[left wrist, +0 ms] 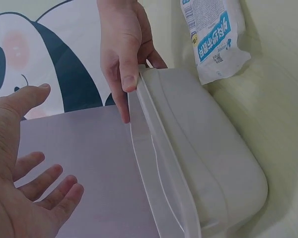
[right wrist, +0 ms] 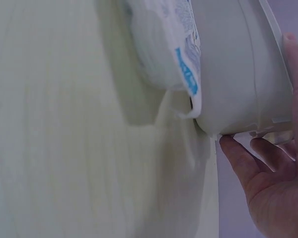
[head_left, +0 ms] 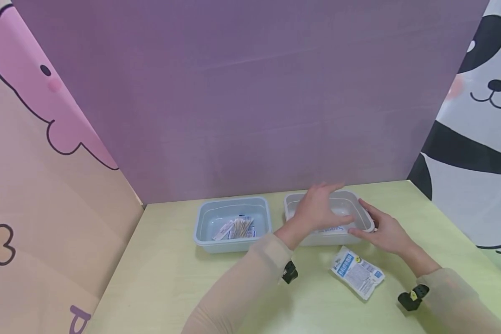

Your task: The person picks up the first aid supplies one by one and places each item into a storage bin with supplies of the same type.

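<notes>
My right hand (head_left: 382, 232) grips the right end of a whitish plastic bin (head_left: 361, 218), its thumb at the front corner and fingers round the far side. In the right wrist view, fingertips of the right hand (right wrist: 275, 193) touch the bin wall (right wrist: 228, 64). Over the bin, my left hand (head_left: 317, 211) is held with fingers apart and nothing between them; the left wrist view shows the left hand (left wrist: 25, 193) clear of the rim. A blue-lettered item (head_left: 335, 229) lies inside, mostly hidden. In front sits a white packet (head_left: 359, 273) with a blue label.
To the left stands a light blue bin (head_left: 206, 228) holding cotton swabs (head_left: 240, 228) and small packets (head_left: 223, 230). The pale yellow table (head_left: 163, 278) meets a purple backdrop (head_left: 234, 116) behind the bins. Printed panels rise at both sides.
</notes>
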A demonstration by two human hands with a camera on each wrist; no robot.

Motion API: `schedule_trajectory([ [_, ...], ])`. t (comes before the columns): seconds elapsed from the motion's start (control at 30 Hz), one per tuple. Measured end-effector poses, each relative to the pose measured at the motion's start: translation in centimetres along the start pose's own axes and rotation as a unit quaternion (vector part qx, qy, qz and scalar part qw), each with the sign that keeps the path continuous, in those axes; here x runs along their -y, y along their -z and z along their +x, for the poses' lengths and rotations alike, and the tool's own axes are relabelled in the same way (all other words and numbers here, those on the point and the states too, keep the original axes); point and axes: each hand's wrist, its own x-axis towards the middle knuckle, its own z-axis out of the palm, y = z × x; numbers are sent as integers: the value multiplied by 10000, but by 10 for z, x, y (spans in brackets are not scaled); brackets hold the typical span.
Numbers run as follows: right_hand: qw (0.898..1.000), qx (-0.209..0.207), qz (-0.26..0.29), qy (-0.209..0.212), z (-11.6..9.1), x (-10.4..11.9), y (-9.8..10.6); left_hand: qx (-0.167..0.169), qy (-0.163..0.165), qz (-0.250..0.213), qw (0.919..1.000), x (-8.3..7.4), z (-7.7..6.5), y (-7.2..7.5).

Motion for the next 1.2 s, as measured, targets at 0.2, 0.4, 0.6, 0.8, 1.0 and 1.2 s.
schedule_trajectory([
  [0.2, 10000, 8, -3, 42, 0, 4, 1, -14, 11, 32, 10000, -2, -6, -4],
  [0.4, 9999, 49, 28, 123, 1, 3, 0, -50, -26, 13, 10000, -1, -13, -10],
  [0.6, 9993, -104, -17, 349, 0, 1, 0, -214, -374, -156, 9989, 0, -20, -14],
  [0.8, 9997, -65, -11, 228, 0, 0, -2, -208, -337, -304, 9988, -2, -26, -19],
  [1.0, 9999, 84, 54, -46, -1, 2, -2, -84, -337, -541, 9979, -6, -32, -24],
  [1.2, 9999, 72, 149, -45, 0, 4, -1, -28, -142, -462, 9988, -9, -39, -28],
])
